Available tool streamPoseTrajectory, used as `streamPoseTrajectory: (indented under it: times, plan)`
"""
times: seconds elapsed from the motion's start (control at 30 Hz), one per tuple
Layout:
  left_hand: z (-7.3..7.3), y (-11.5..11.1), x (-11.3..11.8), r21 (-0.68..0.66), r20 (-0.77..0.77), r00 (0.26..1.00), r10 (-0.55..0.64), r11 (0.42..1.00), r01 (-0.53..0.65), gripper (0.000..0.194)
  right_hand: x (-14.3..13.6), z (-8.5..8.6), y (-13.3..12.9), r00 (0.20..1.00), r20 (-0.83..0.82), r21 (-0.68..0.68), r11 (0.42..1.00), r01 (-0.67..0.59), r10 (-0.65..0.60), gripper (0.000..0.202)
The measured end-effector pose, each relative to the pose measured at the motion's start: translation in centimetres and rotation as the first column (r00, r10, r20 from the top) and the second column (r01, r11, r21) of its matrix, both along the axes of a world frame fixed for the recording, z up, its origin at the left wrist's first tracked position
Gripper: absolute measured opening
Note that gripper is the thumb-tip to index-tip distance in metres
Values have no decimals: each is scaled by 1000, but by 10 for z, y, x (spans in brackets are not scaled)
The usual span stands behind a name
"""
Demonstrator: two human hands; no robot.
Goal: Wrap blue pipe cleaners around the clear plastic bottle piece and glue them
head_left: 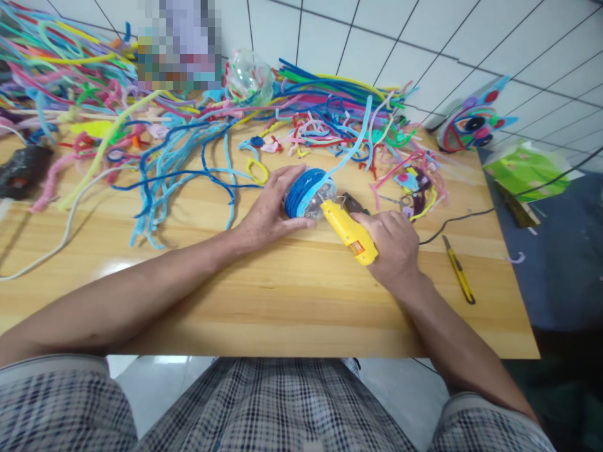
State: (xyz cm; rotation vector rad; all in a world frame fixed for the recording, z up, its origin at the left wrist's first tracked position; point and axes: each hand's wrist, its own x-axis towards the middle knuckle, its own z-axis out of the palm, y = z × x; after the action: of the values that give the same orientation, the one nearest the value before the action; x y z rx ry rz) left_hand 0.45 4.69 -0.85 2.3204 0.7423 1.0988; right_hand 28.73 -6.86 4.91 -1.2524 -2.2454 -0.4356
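Observation:
Near the table's middle, my left hand [271, 213] holds a clear plastic ball [313, 204] from its left side, thumb below and fingers above. Dark blue pipe cleaner is wound round the left part of the ball, with a light blue band beside it. The loose end of the light blue pipe cleaner [360, 135] sticks up to the right. My right hand [393, 248] is wrapped round a yellow hot glue gun [347, 232]. Its nozzle points up and left, at the ball's clear side beside the light blue band. Whether the tip touches cannot be made out.
Many coloured pipe cleaners [164, 150] cover the table's back and left. Another clear ball [249, 76] stands behind. A yellow cutter [458, 270] lies at the right, near a black cable [464, 218]. A decorated mask-like piece [473, 124] stands at the back right corner.

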Motion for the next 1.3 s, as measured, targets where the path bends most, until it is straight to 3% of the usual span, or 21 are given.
streamPoseTrajectory:
  times: [0.2,0.7,1.07,1.2,1.3]
  plan:
    - [-1,1,0,7,9,1000,0,1000,0,109,-2,1,1,998,-3,27,998,-56,56,32]
    - [-2,0,1,25,18,1000,0,1000,0,108,0,-3,0,999,18,-15,1000,27,-26,32]
    - [0,-1,1,2,15,1000,1,1000,-1,105,1,-3,1,999,7,-55,998,-37,37,39]
    - [0,-3,3,-44,37,999,31,999,-29,104,13,-4,2,997,-70,-71,997,17,-22,41]
    - [2,-4,3,-68,43,999,28,997,-25,103,46,2,14,940,-261,-11,974,225,-220,40]
